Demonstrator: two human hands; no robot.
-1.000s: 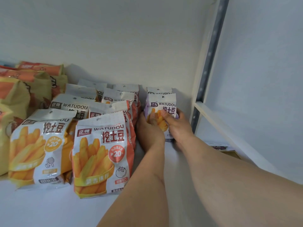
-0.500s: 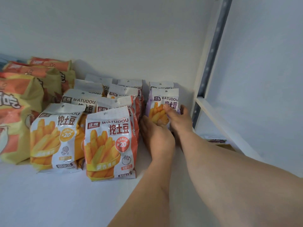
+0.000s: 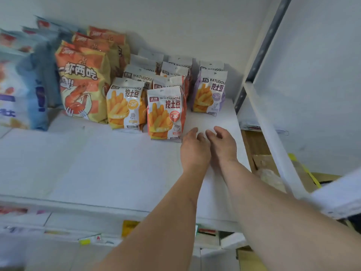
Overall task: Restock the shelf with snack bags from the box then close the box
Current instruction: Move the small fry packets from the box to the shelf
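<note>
A purple snack bag [image 3: 211, 93] stands upright at the back right of the white shelf [image 3: 109, 165], with another purple bag behind it. To its left stand rows of orange-red bags [image 3: 166, 114] and yellow bags [image 3: 125, 106] of the same snack. My left hand [image 3: 192, 145] and my right hand [image 3: 221, 142] hover side by side over the shelf in front of the purple bag, apart from it, fingers loosely spread and holding nothing. A cardboard box [image 3: 267, 165] shows low at the right, beyond the shelf edge.
Large shrimp snack bags [image 3: 84, 83] and blue bags [image 3: 29, 90] fill the shelf's left side. A grey upright post [image 3: 263, 45] and a white wall bound the right. A lower shelf with price tags [image 3: 88, 239] lies below.
Both hands let go of the purple bag and drew back toward me. The bag stays standing at the back right. The view has tilted down and pulled away.
</note>
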